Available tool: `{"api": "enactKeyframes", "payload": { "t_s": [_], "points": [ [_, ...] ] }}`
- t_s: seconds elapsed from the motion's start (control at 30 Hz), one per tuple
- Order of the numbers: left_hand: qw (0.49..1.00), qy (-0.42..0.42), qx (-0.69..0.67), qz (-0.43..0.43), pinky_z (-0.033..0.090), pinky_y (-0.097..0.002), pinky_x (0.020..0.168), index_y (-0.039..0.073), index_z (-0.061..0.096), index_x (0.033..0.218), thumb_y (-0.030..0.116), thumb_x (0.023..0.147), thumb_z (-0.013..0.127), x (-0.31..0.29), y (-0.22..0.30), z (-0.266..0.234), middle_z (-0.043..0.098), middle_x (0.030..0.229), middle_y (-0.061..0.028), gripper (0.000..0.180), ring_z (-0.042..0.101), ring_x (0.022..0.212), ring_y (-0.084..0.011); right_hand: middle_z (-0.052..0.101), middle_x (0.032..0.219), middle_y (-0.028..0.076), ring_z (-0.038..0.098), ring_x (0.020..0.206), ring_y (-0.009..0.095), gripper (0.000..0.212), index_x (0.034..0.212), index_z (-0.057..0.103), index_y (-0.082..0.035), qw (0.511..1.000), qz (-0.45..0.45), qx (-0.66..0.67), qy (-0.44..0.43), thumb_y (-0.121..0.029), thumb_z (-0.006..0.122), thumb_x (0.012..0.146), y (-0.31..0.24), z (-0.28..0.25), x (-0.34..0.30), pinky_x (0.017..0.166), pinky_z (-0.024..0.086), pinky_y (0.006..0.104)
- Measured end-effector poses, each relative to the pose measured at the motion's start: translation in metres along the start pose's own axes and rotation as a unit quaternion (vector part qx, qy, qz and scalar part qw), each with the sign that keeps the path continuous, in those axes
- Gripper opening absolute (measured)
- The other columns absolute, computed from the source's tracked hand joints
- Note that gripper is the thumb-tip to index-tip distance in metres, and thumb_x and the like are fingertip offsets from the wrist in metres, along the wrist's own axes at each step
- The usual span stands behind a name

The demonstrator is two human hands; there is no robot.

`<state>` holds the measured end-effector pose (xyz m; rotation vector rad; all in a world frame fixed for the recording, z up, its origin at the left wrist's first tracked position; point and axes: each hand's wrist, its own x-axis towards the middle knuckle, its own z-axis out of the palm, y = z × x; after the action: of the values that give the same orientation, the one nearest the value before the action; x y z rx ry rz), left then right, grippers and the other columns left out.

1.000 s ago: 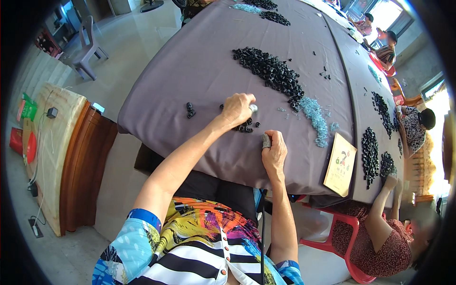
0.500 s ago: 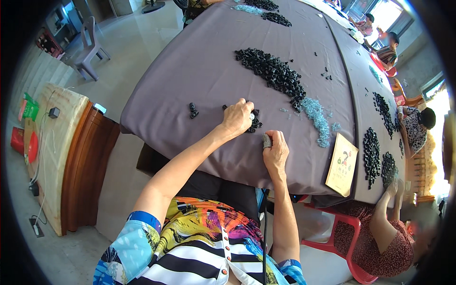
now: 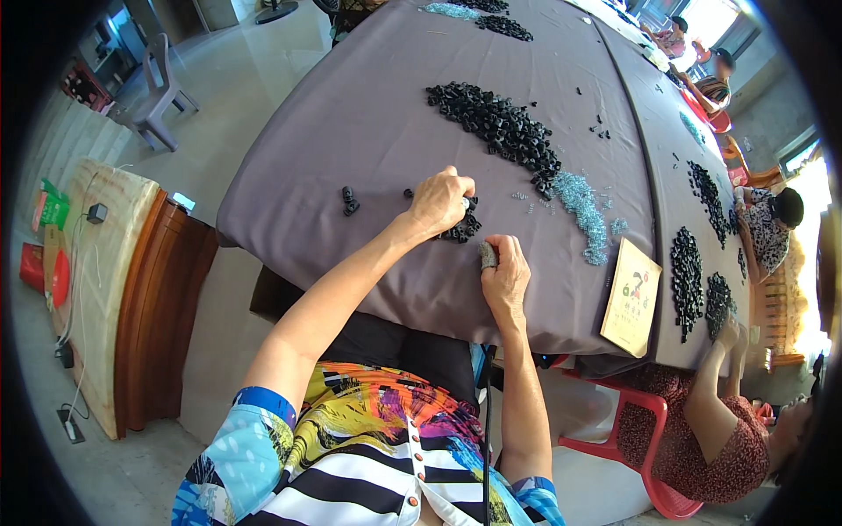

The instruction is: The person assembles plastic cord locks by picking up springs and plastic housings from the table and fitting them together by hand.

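My left hand (image 3: pixel 438 206) is closed, its fingers bent down at a small heap of black parts (image 3: pixel 465 230) near the table's front edge. The hand covers part of this heap, and whatever its fingertips hold is hidden. Just to the right, my right hand (image 3: pixel 506 279) is curled shut, low over the cloth. A grey wrap (image 3: pixel 488 255) covers one of its digits. I cannot make out what lies inside those fingers. A few loose black parts (image 3: pixel 349 201) sit to the left of my left hand.
Beyond my hands lies a long pile of black parts (image 3: pixel 495 127), with small shiny pale-blue pieces (image 3: pixel 579 210) beside it. A tan booklet (image 3: pixel 631 298) rests at the right. A co-worker's hands (image 3: pixel 730 331) work at another black pile (image 3: pixel 719 298). A marble-topped cabinet (image 3: pixel 110 263) stands left.
The view has shifted slightly, and both my hands keep nearly the same closed pose by the small heap. At the right, more of the near co-worker's head shows.
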<state>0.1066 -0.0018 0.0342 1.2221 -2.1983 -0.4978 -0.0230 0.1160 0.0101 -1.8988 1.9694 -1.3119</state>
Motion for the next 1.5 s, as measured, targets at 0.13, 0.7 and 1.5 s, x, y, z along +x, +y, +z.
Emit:
{"api": "enactKeyframes", "payload": {
  "t_s": [0.13, 0.7, 1.5],
  "points": [
    [0.996, -0.053, -0.003, 0.070, 0.047, -0.0403, 0.074, 0.007, 0.065, 0.083, 0.006, 0.075, 0.056, 0.011, 0.000, 0.011, 0.058, 0.087, -0.0139, 0.012, 0.059, 0.080, -0.0319, 0.054, 0.084, 0.012, 0.056, 0.078, 0.033, 0.020, 0.088, 0.054, -0.006, 1.000, 0.003, 0.005, 0.000, 0.002, 0.054, 0.070, -0.001, 0.001, 0.000, 0.066, 0.045, 0.0397],
    [0.994, 0.009, -0.021, 0.108, 0.048, -0.0387, 0.066, 0.003, 0.059, 0.087, 0.001, 0.074, 0.057, 0.008, -0.008, 0.010, 0.059, 0.084, -0.0127, 0.013, 0.060, 0.073, -0.0279, 0.054, 0.084, 0.012, 0.056, 0.078, 0.034, 0.021, 0.087, 0.053, -0.006, 1.000, 0.009, 0.005, 0.000, 0.003, 0.053, 0.069, -0.001, 0.001, -0.001, 0.066, 0.045, 0.0404],
    [0.800, -0.091, -0.551, -0.219, 0.042, -0.0199, 0.042, 0.000, 0.055, 0.100, 0.006, 0.085, 0.056, -0.078, 0.015, 0.012, 0.061, 0.075, -0.0088, 0.017, 0.056, 0.053, -0.0106, 0.058, 0.080, 0.000, 0.052, 0.072, 0.006, 0.017, 0.092, 0.056, -0.003, 0.923, 0.147, 0.356, -0.019, 0.006, 0.060, 0.078, -0.009, -0.001, -0.023, 0.065, 0.044, 0.0206]
  ]
}}
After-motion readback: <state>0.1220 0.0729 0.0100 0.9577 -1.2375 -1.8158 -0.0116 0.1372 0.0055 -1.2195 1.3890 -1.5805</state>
